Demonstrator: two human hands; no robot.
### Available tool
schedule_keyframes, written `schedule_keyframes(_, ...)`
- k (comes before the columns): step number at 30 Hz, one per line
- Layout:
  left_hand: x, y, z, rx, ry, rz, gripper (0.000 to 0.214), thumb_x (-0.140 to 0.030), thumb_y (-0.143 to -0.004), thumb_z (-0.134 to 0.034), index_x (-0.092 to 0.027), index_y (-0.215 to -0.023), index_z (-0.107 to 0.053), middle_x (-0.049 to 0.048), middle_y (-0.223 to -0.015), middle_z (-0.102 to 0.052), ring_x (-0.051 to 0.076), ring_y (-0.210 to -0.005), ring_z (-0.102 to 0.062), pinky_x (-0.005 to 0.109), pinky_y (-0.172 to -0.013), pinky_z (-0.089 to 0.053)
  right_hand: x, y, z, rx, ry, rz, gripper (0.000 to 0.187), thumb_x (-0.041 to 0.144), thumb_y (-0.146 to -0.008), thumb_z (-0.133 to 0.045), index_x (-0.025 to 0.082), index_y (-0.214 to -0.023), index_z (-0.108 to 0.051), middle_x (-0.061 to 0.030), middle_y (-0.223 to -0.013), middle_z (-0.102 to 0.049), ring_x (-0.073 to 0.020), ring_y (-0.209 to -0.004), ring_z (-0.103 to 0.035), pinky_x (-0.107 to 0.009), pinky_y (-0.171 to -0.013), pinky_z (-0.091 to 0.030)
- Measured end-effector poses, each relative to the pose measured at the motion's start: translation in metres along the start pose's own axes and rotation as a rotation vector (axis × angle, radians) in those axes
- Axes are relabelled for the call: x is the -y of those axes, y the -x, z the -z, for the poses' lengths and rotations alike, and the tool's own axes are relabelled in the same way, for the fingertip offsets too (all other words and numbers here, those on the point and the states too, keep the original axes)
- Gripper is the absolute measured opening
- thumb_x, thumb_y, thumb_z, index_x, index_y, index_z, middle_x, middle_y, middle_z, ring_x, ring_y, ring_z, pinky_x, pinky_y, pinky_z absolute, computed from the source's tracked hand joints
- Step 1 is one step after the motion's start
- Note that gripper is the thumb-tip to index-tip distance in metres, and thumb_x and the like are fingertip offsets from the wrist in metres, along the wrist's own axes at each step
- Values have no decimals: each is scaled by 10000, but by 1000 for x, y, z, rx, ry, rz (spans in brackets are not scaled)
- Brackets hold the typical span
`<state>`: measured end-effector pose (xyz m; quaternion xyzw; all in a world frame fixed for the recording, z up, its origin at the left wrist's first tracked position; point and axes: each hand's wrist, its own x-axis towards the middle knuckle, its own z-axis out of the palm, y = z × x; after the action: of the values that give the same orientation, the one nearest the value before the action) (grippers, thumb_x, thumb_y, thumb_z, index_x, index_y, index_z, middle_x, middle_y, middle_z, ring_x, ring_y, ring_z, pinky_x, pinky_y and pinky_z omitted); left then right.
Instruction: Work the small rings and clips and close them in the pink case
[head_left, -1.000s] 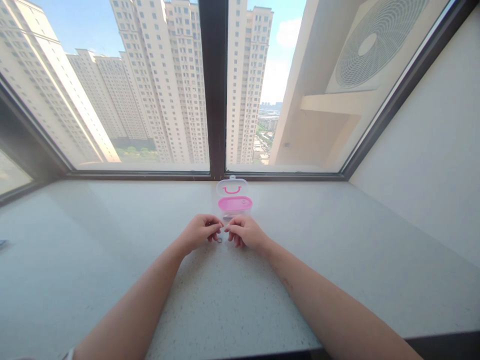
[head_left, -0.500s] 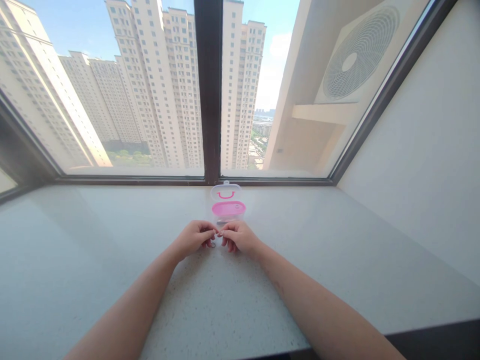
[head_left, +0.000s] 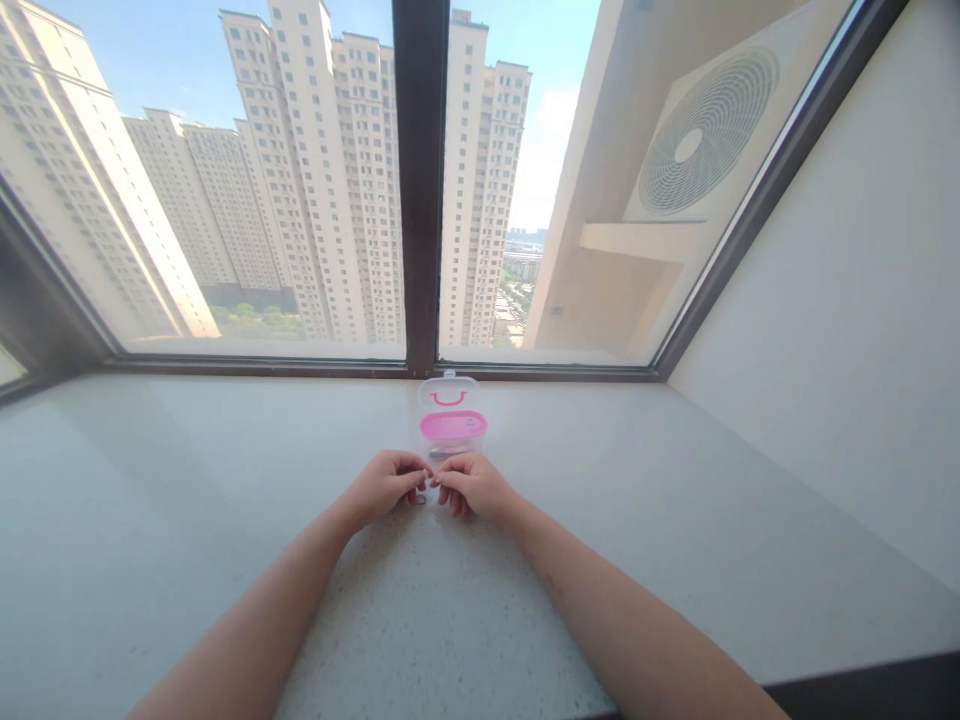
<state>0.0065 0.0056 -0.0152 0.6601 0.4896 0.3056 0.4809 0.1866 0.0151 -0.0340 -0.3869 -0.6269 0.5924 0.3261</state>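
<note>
My left hand (head_left: 390, 482) and my right hand (head_left: 474, 483) meet low over the pale speckled sill, their fingertips nearly touching. Thumb and forefinger are pinched on each hand; whatever lies between them is too small to make out. Just below my left fingertips is a small ring-like object (head_left: 421, 499); I cannot tell whether it hangs or lies on the surface. Directly behind the hands stands a small clear plastic case with a pink tray (head_left: 454, 426). Its clear lid (head_left: 448, 390), with a pink curved handle, is raised. Something dark and slim shows through the front of the case, partly hidden.
The speckled sill (head_left: 225, 470) spreads to both sides. Behind the case runs a dark window frame (head_left: 422, 220), with tall buildings and an outdoor fan unit beyond the glass. A white wall (head_left: 847, 300) closes off the right. At lower right is the sill's dark front edge (head_left: 877, 685).
The view has tilted up slightly, so everything sits a little lower in the picture. Both hands keep their pinched pose near each other, with only slight finger movement.
</note>
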Motion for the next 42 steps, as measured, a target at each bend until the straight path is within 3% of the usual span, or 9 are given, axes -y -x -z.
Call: schedule_keyframes(42, -6, 2, 1, -6, -50, -44, 268, -370, -723, -563, -129, -775, -668, 18, -640, -626, 124, -517, -549, 212, -471, -366, -5, -5, -1, 14, 49, 5, 136, 239, -740, -528, 141, -712, -618, 12, -546, -589, -75, -364, -496, -170, -331, -346)
